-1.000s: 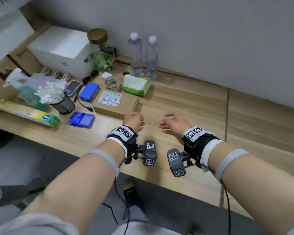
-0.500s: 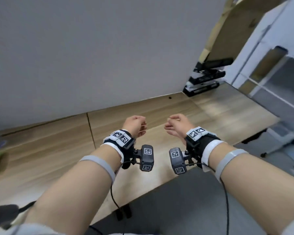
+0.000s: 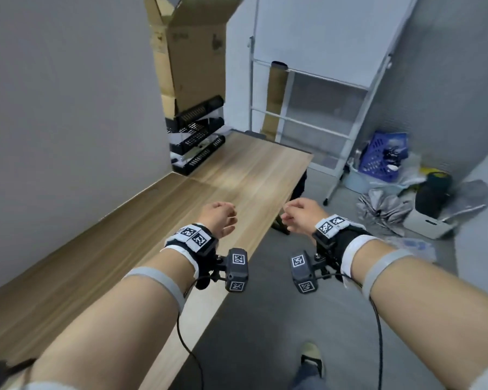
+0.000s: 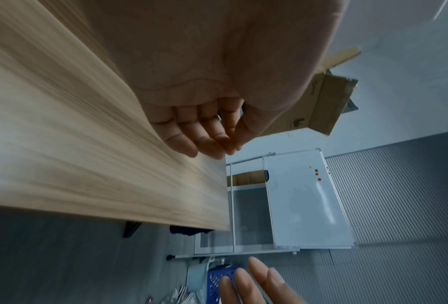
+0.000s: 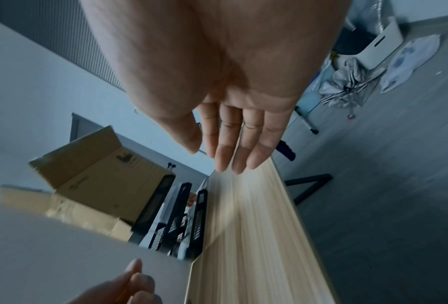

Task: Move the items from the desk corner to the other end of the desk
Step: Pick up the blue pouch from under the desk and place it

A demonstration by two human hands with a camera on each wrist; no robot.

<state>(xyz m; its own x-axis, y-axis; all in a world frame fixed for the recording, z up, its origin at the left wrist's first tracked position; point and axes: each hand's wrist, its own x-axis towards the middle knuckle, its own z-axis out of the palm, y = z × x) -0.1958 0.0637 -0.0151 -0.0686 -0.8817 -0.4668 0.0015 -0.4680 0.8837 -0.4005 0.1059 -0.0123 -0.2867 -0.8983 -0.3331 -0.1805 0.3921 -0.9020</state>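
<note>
Long light-wood laminate desk (image 3: pixel 102 249) running along the grey wall, its far end bare apart from a stack of black perforated trays (image 3: pixel 196 136) against the wall. Tall open brown cardboard box (image 3: pixel 192 52) stands behind the trays. White-framed whiteboard stand (image 3: pixel 316 88) lies beyond the desk's end; blue plastic crate (image 3: pixel 378 159) and a crumpled grey sheet, possibly a folded umbrella (image 3: pixel 383 206), rest on the grey floor at right. Left hand (image 3: pixel 219 218) hovers above the desk near its front edge, fingers (image 4: pixel 191 131) loosely curled, holding nothing. Right hand (image 3: pixel 303 216) hovers just past that edge, fingers (image 5: pixel 233 144) relaxed and nearly straight, holding nothing. The items to be moved lie outside all three views
</note>
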